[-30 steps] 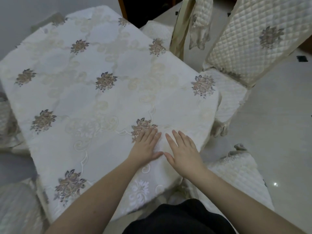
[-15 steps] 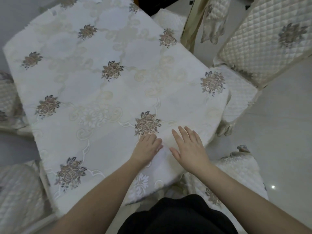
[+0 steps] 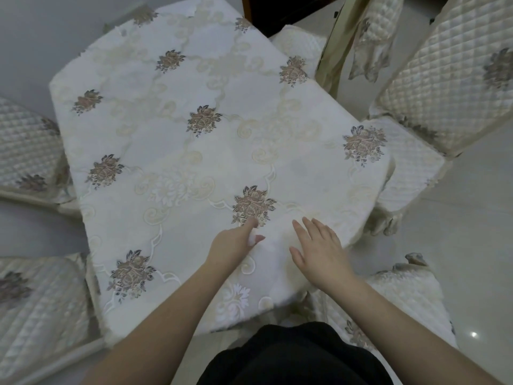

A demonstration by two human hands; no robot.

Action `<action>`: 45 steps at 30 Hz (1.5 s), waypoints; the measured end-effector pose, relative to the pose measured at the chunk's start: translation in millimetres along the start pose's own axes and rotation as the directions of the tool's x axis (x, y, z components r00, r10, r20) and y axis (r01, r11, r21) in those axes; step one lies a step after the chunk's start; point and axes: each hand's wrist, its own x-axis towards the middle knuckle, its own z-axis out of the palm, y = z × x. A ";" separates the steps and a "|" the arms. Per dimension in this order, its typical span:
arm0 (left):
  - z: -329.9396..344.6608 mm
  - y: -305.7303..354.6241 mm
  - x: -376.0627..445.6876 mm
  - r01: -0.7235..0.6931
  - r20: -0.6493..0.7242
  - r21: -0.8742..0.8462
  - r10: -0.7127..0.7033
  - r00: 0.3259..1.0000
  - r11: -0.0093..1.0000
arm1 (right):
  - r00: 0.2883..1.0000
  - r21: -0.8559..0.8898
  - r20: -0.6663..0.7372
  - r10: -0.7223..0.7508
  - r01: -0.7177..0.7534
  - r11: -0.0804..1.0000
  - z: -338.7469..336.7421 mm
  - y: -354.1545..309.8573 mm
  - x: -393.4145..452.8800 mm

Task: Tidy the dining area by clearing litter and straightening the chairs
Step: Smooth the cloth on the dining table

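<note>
Two hands on tablecloth point(image 3: 194, 168): left hand point(image 3: 231, 245) pinches white scrap point(image 3: 252, 238), right hand point(image 3: 319, 248) flat.

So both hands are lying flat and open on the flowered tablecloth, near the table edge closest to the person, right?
Not quite. The right hand does lie flat with straight fingers on the tablecloth, but the left hand is not flat: in the head view its fingers are curled, pinching a small white scrap against the cloth. Both are indeed near the table edge closest to the person.
</note>
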 end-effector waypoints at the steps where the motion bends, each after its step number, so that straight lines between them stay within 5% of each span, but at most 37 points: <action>1: -4.9 1.5 -1.8 0.003 -0.001 0.017 -0.003 1.000 1.000 | 1.000 -0.003 0.005 -0.007 0.007 1.000 -0.6 -0.6 1.0; 7: -14.6 -5.6 -11.5 0.072 0.002 0.065 -0.072 0.997 0.995 | 1.000 0.016 -0.014 -0.018 0.018 1.000 -3.8 -8.7 6.4; 12: -14.8 -3.1 -19.2 0.117 -0.010 -0.057 -0.118 0.993 0.991 | 0.999 0.024 -0.028 -0.019 0.019 1.000 -4.8 -18.0 0.4; 17: -14.4 -6.4 -25.3 0.014 -0.128 -0.110 -0.028 0.991 0.994 | 0.999 0.040 -0.042 0.002 -0.001 0.999 -4.4 -23.8 -6.6; 24: -22.0 -15.3 -36.0 -0.128 -0.226 0.054 0.137 0.964 0.990 | 0.996 0.037 -0.078 0.042 -0.039 0.999 -9.5 -36.5 -17.2; 27: -28.6 -10.9 -37.8 0.052 -0.189 -0.239 -0.099 0.977 0.970 | 0.993 0.016 -0.099 0.070 -0.069 0.998 -12.8 -42.7 -27.9; 29: -37.9 -12.3 -38.6 0.202 -0.038 -0.632 -0.290 0.956 0.748 | 0.988 -0.008 -0.119 0.099 -0.100 0.995 -15.8 -47.1 -37.8; 31: -51.0 -17.1 -40.7 0.288 0.164 -0.898 -0.354 0.921 0.332 | 0.982 -0.041 -0.137 0.128 -0.135 0.990 -17.9 -53.2 -47.5; 33: -61.8 -20.5 -46.4 0.368 0.393 -0.919 -0.246 0.886 -0.141 | 0.974 -0.067 -0.154 0.169 -0.181 0.981 -17.8 -63.2 -56.9; 35: -73.7 -22.2 -56.7 0.416 0.478 -0.817 -0.067 0.876 -0.399 | 0.957 -0.073 -0.176 0.231 -0.246 0.967 -15.6 -77.1 -68.2; 39: -92.6 -24.9 -85.9 0.457 0.429 -0.710 0.185 0.884 -0.536 | 0.926 -0.081 -0.207 0.316 -0.338 0.938 -9.4 -112.0 -97.9; 45: -93.4 -25.3 -128.0 0.528 0.394 -0.638 0.352 0.849 -0.560 | 0.871 -0.079 -0.264 0.413 -0.447 0.891 -1.9 -146.3 -152.5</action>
